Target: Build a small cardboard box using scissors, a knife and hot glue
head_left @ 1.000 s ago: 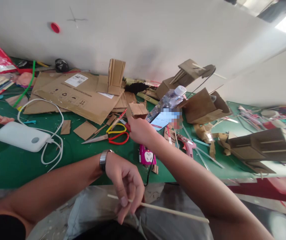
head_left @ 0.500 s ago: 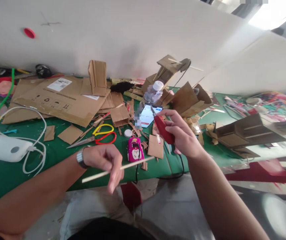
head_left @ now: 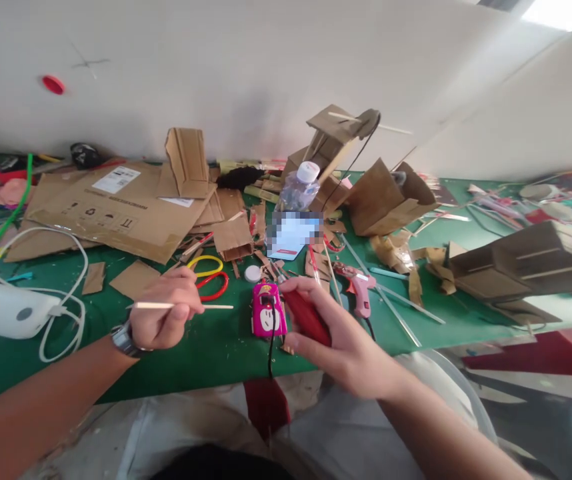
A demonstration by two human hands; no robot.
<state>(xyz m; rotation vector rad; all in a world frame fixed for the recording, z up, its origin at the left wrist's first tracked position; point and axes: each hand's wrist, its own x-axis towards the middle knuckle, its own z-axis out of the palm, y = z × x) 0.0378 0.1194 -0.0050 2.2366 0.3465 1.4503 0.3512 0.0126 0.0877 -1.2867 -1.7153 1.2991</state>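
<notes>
My left hand (head_left: 163,310) is closed around a thin wooden stick (head_left: 216,307) that it holds level above the green table (head_left: 191,350). My right hand (head_left: 331,333) grips a red-handled tool (head_left: 306,319), maybe pliers or a cutter, whose metal tip points toward the stick's right end. A pink toy-like gadget (head_left: 267,311) with a black cord lies just between the two hands. Red and yellow scissors (head_left: 211,277) rest beyond the left hand.
Cardboard sheets (head_left: 111,207) and scraps cover the far table by the white wall. A water bottle (head_left: 299,188), a phone (head_left: 291,233), a pink glue gun (head_left: 359,287), a white power bank (head_left: 3,310) with cable and cardboard models (head_left: 526,260) lie around.
The right hand took the red-handled tool from near the scissors and brought it down toward me. The left hand lifted the stick from my lap to above the table.
</notes>
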